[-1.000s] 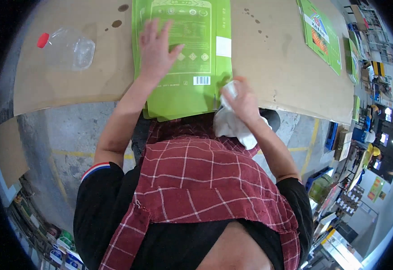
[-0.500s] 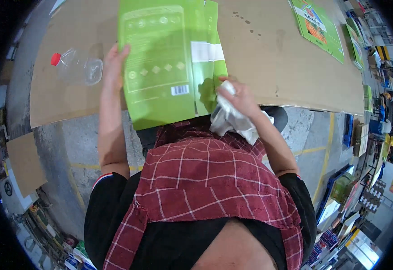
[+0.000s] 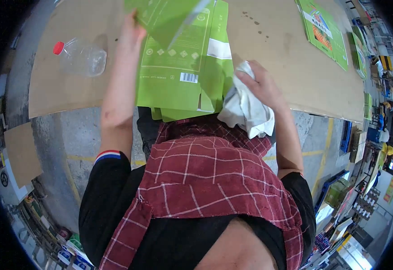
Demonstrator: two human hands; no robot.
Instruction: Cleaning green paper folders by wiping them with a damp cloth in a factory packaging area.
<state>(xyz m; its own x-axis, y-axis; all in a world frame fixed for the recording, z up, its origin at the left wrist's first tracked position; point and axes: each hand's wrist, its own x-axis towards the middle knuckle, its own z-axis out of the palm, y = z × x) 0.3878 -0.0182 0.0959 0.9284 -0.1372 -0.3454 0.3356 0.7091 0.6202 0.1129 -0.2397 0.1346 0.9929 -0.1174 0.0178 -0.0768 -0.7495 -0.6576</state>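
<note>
Green printed flat cartons (image 3: 165,92) lie in front of me, their near edge sticking out past the table's edge above my apron. At their far left, my left hand (image 3: 134,28) is closed on the edge of a lifted green carton panel (image 3: 162,22), tilted up and blurred by motion. Below it show a barcode and a white band on the carton underneath. My right hand (image 3: 262,83) grips a crumpled white cloth (image 3: 249,112), just right of the cartons. The cloth hangs down over the table edge.
A clear plastic bottle with a red cap (image 3: 79,57) lies on its side on the cardboard-covered table (image 3: 273,58), left of my left forearm. More green cartons (image 3: 325,33) lie at the far right, beside a small stack (image 3: 359,51) at the table's right edge.
My left hand has moved up and away, lifting a green panel and uncovering the carton beneath. My right hand, with the cloth, has moved right, off the carton's edge.
</note>
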